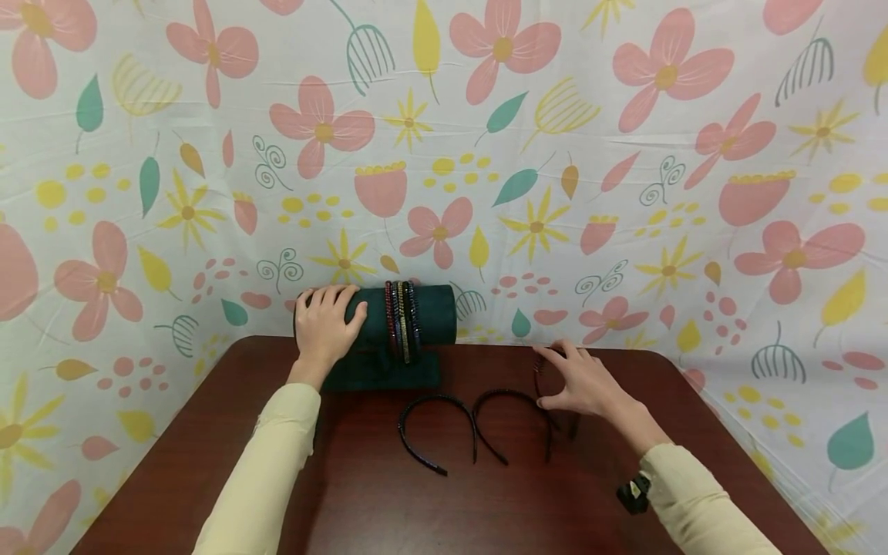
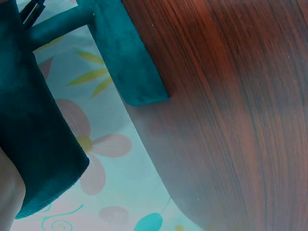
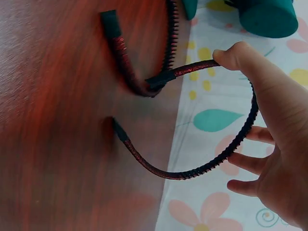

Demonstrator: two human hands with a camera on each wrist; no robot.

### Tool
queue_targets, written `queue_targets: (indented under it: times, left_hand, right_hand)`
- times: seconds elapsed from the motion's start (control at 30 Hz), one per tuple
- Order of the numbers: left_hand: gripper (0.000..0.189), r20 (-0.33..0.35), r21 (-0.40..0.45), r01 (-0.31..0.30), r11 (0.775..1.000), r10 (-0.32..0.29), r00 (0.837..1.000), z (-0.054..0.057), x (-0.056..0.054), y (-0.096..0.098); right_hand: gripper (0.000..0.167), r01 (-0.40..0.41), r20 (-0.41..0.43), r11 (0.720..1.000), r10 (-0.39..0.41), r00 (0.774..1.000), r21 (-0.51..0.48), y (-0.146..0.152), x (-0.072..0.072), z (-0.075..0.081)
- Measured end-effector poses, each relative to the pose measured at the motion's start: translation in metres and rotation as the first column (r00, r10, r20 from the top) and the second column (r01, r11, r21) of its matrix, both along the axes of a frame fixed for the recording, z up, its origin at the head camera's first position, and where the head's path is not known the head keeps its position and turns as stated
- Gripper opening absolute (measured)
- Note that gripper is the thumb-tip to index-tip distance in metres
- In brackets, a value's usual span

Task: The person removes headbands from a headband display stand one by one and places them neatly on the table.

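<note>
Right hand across a headband, left hand on the stand

Step in hand, my reading: taking up the red-and-black headband (image 3: 184, 176) with my right hand (image 1: 584, 380) while my left hand (image 1: 324, 327) steadies the green display stand (image 1: 433, 310). Several beaded bands (image 1: 401, 317) sit side by side around its roll.

Right: thumb and fingers spread wide, bent across the arch and pinching it between them. Thumb is on the outer edge of one side; index and middle fingertips meet the outer edge opposite. The arch lies within my grasp, ends pointing away from the palm, towards the table (image 1: 388, 509). In the right wrist view one end overlaps what I take to be the middle headband (image 1: 509, 391); touching or not, cannot tell.

Left: fingers bent over the top of the roll's left end, thumb nearer the bands; fingertips not visible.

Next move, judged: a clean lift clear of that neighbour, without dragging it, and a steady left hand against any push on the roll. The left headband (image 1: 437, 398) lies farther over, in front of the stand's base
</note>
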State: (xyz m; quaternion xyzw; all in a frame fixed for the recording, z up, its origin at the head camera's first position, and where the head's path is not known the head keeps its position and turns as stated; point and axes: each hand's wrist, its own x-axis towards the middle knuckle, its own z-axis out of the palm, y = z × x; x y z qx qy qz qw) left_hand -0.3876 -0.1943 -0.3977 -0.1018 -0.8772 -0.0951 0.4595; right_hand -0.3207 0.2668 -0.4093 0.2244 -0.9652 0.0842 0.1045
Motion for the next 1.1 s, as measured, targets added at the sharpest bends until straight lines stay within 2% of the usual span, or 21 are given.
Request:
queue_targets:
  times: [0.6,0.83,1.1]
  left_hand:
    - [0.045,0.056,0.0,-0.003,1.0,0.003,0.998,0.002,0.002,0.001]
    - [0.046,0.036,0.003,0.001,1.0,-0.002,0.999,0.0,0.001,0.0]
    - [0.048,0.008,0.0,0.005,1.0,-0.005,1.0,-0.001,0.0,0.0]
  right_hand:
    - [0.087,0.042,0.063,0.999,-0.042,0.997,-0.011,0.022,0.012,-0.017]
    - [0.082,0.036,0.168,0.997,-0.025,0.986,-0.064,0.025,0.015,-0.03]
    - [0.079,0.048,0.184,0.998,-0.039,0.982,-0.044,0.025,0.017,-0.037]
